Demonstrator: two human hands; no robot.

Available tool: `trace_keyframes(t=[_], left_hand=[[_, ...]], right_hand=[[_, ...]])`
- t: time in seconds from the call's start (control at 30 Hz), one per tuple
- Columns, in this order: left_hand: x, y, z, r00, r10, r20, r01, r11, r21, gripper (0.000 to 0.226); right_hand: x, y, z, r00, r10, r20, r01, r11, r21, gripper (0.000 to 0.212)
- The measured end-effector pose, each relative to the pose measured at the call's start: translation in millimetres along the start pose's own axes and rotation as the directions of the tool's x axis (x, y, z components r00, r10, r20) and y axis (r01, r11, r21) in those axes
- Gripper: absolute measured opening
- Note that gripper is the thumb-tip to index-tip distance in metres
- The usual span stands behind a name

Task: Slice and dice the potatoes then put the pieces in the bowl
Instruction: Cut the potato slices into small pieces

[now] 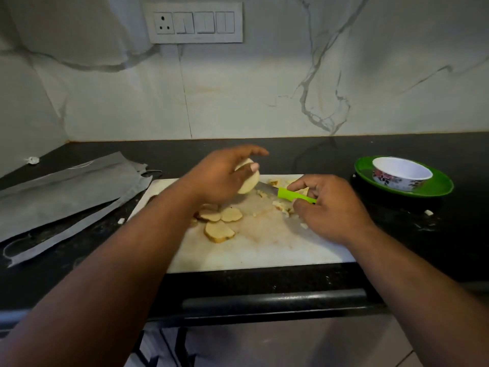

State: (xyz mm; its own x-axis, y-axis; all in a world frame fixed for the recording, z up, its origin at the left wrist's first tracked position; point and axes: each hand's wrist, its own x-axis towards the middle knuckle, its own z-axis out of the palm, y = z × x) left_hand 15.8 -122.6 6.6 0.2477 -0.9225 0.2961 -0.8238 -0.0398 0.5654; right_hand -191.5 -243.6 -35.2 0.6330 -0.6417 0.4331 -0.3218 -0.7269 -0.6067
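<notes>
My left hand [219, 176] grips a part-cut potato [250, 181] just above the white cutting board [251, 250]. My right hand [328, 207] holds the green handle of a small knife [291, 195], whose blade points left toward the potato. Three round potato slices [219, 221] lie on the board below my left hand. Small diced bits [283, 205] sit around the knife. At the right stands a white bowl [402, 173] with a floral outside, on a green plate [439, 185].
Grey flat bags [60, 192] lie on the dark counter [410, 234] to the left of the board. A stray potato bit [428, 212] rests on the counter near the plate. The marble wall carries a switch panel [195, 22]. A black rail [272, 300] runs along the front edge.
</notes>
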Motion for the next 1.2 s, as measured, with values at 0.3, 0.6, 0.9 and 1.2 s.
trace_keyframes(t=[0.3, 0.6, 0.9, 1.2], left_hand=[[-2, -23, -14, 0.985, -0.171, -0.021, 0.172, 0.978, 0.115, 0.047], [3, -10, -1, 0.965, -0.238, 0.111, 0.157, 0.861, 0.483, 0.058], [0, -15, -6, 0.953, -0.289, 0.092, 0.248, 0.917, 0.312, 0.063], [-4, -10, -9, 0.954, -0.261, 0.145, 0.193, 0.910, 0.366, 0.053]], right_hand=[[-4, -8, -4, 1.000, 0.013, 0.009, -0.012, 0.997, -0.075, 0.022], [-39, -46, -12, 0.992, -0.034, -0.125, -0.010, 0.941, -0.338, 0.039], [-92, -82, 9, 1.000, -0.009, 0.024, 0.017, 0.920, -0.392, 0.056], [-80, -90, 3, 0.998, 0.037, -0.048, -0.055, 0.886, -0.461, 0.054]])
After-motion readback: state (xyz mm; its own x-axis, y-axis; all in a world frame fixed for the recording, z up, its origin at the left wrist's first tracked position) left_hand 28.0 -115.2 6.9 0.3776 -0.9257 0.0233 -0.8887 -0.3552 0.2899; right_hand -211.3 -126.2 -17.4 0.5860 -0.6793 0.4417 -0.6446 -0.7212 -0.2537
